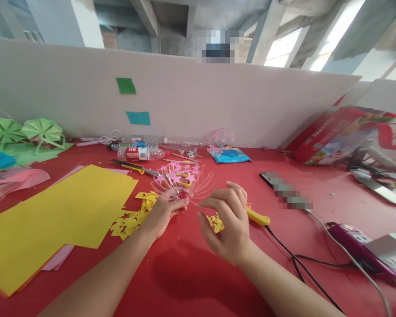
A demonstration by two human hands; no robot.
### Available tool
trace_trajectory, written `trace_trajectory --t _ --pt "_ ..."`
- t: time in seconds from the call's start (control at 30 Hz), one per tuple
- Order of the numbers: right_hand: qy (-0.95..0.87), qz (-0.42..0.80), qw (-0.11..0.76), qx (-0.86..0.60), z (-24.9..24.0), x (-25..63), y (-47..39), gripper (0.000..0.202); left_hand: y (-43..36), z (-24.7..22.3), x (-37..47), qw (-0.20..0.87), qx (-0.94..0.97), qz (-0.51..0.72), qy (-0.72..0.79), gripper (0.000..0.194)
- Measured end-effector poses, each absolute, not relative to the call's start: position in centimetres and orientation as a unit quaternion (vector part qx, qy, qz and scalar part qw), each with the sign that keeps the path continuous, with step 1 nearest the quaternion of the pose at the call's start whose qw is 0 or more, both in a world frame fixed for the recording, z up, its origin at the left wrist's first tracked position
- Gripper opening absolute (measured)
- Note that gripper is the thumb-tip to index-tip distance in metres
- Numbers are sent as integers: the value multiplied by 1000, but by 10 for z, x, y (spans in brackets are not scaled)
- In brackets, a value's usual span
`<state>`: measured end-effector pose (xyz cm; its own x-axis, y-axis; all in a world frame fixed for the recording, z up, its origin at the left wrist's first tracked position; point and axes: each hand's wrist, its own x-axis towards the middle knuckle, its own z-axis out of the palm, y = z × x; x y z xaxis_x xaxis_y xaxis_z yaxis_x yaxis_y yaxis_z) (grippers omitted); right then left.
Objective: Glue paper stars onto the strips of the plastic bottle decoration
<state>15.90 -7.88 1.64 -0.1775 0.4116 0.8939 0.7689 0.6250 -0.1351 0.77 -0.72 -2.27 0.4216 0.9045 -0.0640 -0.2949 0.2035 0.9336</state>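
My left hand (171, 209) is closed around the base of a flower-like piece of clear plastic (203, 182). It is cut into many thin strips that curve outward, with pink paper stars (176, 177) on the strips. Something red shows at its base, between my fingers. To the right, my right hand (229, 220) has its thumb and index fingertip close together at the end of one strip, seemingly pinching it. Yellow paper scraps with star-shaped holes (130, 222) lie left of my left hand. A few more yellow cutouts (216, 223) show behind my right hand.
Yellow sheets (62, 220) cover the left. Behind are scissors (132, 167), plastic bottles (138, 153) and a blue packet (229, 155). A yellow-handled corded tool (258, 217), a pixelated device (285, 190), a purple power strip (359, 246) and a red bag (333, 134) are right.
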Motion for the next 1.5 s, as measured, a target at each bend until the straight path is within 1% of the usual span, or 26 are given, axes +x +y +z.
trace_trajectory --t 0.07,0.13,0.3,0.4,0.67,0.83,1.0,1.1,1.17,1.3,1.5 --pt "-748 -167 506 -395 18 162 -77 21 -6 -24 7 703 462 431 327 27" --pt "-748 -164 501 -404 18 162 -74 24 -5 -25 7 703 458 436 324 25" --pt "-760 -161 490 -396 16 159 -71 12 -4 -28 7 709 452 440 314 30" --pt "-766 -162 488 -386 16 158 -73 10 -6 -25 7 714 447 437 315 32" --pt "-770 -180 484 -374 17 156 -76 11 -11 -20 10 710 442 439 327 36" --pt "-760 -192 499 -369 19 157 -79 13 -11 -22 11 702 470 418 334 32" --pt "-761 -167 503 -374 21 157 -80 12 -14 -21 12 706 484 415 308 27" --pt "-768 -157 496 -374 21 156 -79 10 -15 -21 12 711 468 423 312 30" --pt "-768 -153 497 -374 19 155 -78 13 -14 -22 11 710 461 424 322 31" --pt "-750 -142 527 -373 16 155 -77 20 -12 -27 10 710 459 425 325 35" --pt "-744 -146 537 -370 16 154 -77 20 -11 -27 11 709 455 430 325 33"
